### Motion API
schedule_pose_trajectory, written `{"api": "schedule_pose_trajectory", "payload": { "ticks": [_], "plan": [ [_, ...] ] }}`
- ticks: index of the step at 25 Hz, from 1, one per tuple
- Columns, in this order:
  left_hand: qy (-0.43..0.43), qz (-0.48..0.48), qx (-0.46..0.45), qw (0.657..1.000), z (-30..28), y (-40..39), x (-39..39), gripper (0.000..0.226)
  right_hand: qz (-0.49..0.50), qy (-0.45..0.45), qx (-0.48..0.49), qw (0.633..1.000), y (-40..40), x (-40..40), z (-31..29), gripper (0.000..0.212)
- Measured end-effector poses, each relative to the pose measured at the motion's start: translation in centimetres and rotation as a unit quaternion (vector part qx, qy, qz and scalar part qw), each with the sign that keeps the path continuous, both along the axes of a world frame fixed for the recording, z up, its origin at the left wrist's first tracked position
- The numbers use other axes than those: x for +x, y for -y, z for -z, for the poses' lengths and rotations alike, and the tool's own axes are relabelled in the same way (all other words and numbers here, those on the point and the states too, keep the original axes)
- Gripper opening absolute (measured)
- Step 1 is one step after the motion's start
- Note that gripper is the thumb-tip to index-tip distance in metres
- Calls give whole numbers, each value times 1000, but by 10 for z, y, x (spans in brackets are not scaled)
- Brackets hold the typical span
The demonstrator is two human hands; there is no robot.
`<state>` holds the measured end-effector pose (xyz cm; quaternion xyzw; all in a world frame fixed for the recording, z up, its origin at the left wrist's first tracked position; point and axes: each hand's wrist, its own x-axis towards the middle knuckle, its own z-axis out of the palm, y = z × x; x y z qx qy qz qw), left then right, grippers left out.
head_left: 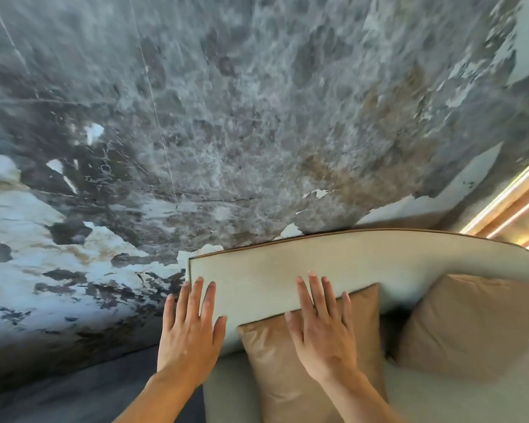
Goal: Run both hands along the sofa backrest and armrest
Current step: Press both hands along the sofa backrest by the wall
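Right now I see both hands flat and spread, gripping nothing. My left hand sits at the left end of the pale cream upholstered sofa backrest, fingers fanned across its corner edge, with the outer fingers hanging past the end over the wall. My right hand lies palm down farther right, fingertips on the backrest fabric and palm over the top of a tan leather square cushion leaning against it. A second tan cushion rests to the right, apart from both hands. Behind the backrest rises a grey and white marble-patterned wall. I cannot make out an armrest.
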<state>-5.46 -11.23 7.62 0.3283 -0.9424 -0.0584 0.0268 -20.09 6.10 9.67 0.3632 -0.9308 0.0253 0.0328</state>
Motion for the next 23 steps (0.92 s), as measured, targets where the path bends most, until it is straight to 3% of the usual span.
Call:
{"api": "schedule_pose_trajectory", "payload": {
  "ticks": [5,15,23],
  "plan": [
    [-28,15,-54,998,-71,-62,73,71,-6,-34,-42,999,-65,51,-75,62],
    [-71,-88,-96,989,-179,-245,228,75,-70,-70,-145,985,-235,192,-160,65],
    [-80,-140,-142,977,-221,-302,315,67,-110,-76,-182,974,-270,259,-192,64]
  ]
}}
